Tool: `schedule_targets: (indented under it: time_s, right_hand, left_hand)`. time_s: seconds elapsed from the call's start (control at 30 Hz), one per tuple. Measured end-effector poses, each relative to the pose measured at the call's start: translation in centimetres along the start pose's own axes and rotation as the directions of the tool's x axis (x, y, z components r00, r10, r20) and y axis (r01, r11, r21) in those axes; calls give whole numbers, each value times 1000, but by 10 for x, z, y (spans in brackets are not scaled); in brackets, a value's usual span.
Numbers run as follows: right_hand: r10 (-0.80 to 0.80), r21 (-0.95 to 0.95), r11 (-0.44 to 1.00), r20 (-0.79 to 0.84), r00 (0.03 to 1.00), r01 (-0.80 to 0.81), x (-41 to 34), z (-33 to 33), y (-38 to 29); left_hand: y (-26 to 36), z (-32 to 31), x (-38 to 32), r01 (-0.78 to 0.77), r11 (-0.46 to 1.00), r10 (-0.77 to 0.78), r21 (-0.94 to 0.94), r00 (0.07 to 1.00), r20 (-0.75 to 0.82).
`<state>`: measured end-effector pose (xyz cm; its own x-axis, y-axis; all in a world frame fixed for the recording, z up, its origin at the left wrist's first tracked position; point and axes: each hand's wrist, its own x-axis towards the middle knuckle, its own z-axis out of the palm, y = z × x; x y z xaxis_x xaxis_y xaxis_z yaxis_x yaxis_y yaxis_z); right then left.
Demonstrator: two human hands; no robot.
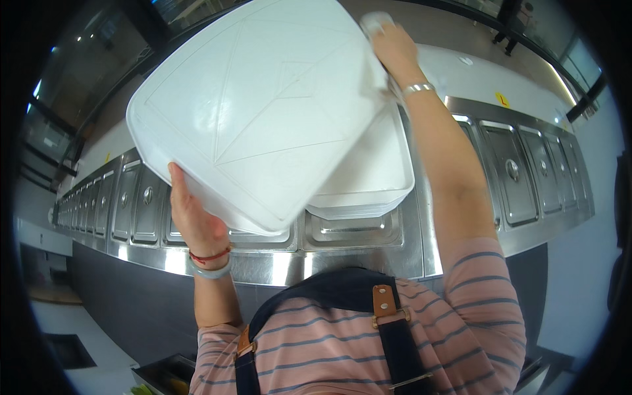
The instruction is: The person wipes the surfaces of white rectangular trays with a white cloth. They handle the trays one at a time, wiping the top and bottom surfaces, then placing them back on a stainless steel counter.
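A large white plastic tub (256, 103) is tilted up with its flat underside, marked by moulded lines, towards me. My left hand (195, 217) supports its lower left side, thumb on the outer wall and fingers hidden behind. At the far right edge of the tub, my right hand (395, 52) grips a white cloth (377, 22), blurred and pressed near the rim. Below and to the right, a stack of similar white tubs (368, 185) rests on the steel counter (340, 264), partly covered by the raised one.
Rows of lidded steel food pans (511, 170) run along the counter on both sides. Beyond lies a white ledge (444, 69) with a yellow marker (502, 99) and a small white scrap (465, 60). A person (516, 24) stands far off at upper right.
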<state>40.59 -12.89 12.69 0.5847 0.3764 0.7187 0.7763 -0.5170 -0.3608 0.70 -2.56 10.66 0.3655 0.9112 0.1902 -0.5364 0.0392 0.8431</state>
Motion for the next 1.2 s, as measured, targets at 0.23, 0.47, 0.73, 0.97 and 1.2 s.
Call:
schedule_targets:
  time_s: [0.23, 0.47, 0.73, 0.97, 1.2]
  right_hand:
    - [372, 372, 820, 231, 899, -435, -120, -18, 98]
    - [-65, 418, 903, -81, 995, 93, -132, -76, 33]
    - [-602, 404, 799, 515, 611, 446, -213, 9, -50]
    - [-356, 24, 876, 708, 610, 482, -137, 174, -50]
    - [-43, -279, 924, 607, 794, 263, -47, 176, 65]
  left_hand:
    - [23, -122, 74, -415, 779, 508, 470, 857, -84]
    - [-71, -183, 83, -877, -106, -151, 469, 481, 864]
    - [-115, -158, 48, -811, 73, -105, 580, 572, 813]
    - [-183, -29, -16, -798, 425, -132, 429, 414, 901]
    - [-190, -35, -26, -746, 440, -95, 500, 515, 852]
